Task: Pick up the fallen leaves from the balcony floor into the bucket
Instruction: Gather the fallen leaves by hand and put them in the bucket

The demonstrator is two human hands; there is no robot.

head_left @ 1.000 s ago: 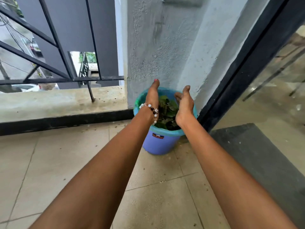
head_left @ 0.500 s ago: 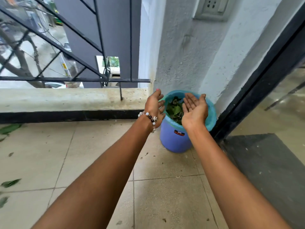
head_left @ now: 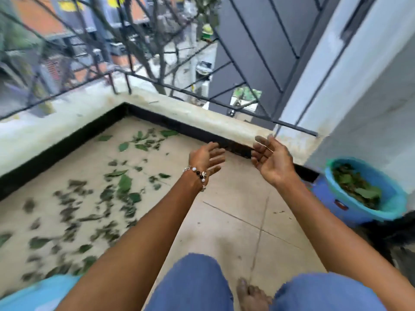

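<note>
Several green fallen leaves (head_left: 125,184) lie scattered over the tiled balcony floor (head_left: 235,221) on the left. The blue bucket (head_left: 393,212) stands at the right by the white wall, partly filled with leaves. My left hand (head_left: 205,158), with a bead bracelet at the wrist, is raised over the floor, fingers relaxed and empty. My right hand (head_left: 268,156) hovers beside it, palm up, fingers loosely spread and empty. Both hands are well left of the bucket. The picture is blurred by motion.
A low concrete kerb (head_left: 202,115) with a black metal railing (head_left: 224,95) bounds the balcony at the back and left. My knees in blue cloth and a bare foot (head_left: 251,295) show at the bottom. A black door frame edge lies at the far right.
The view has swung left from the bucket to the leaf-strewn floor. Both hands have left the bucket rim and now hang empty over the tiles.
</note>
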